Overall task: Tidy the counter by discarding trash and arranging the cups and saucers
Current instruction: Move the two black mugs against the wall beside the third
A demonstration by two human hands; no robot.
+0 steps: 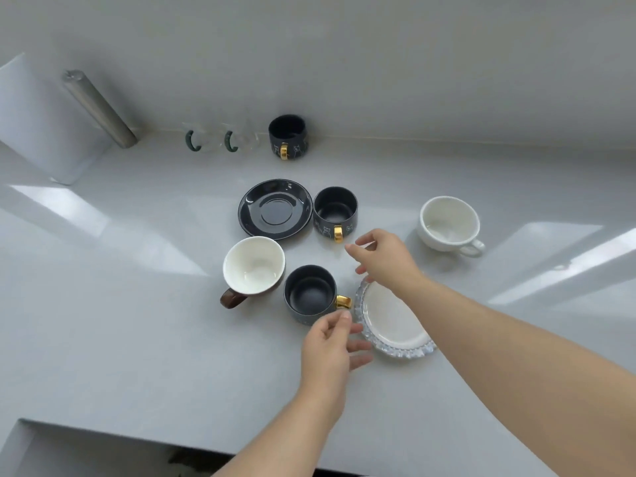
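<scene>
A dark cup with a gold handle [309, 294] stands near the middle of the pale counter. My left hand [330, 342] hovers just below it, fingers apart, thumb close to its handle. My right hand [382, 259] is open above the far rim of a clear-edged white saucer [395, 325], holding nothing. A second dark cup [335, 213] sits beside a dark saucer [275, 208]. A white cup with a brown outside [253, 266] stands to the left, and an all-white cup [449, 223] to the right.
By the back wall stand a third dark cup [288, 136] and two clear glass cups with green handles [198, 141] [241, 139]. A metal cylinder [99, 108] leans at the back left. The counter's front edge [172, 442] runs below my arms.
</scene>
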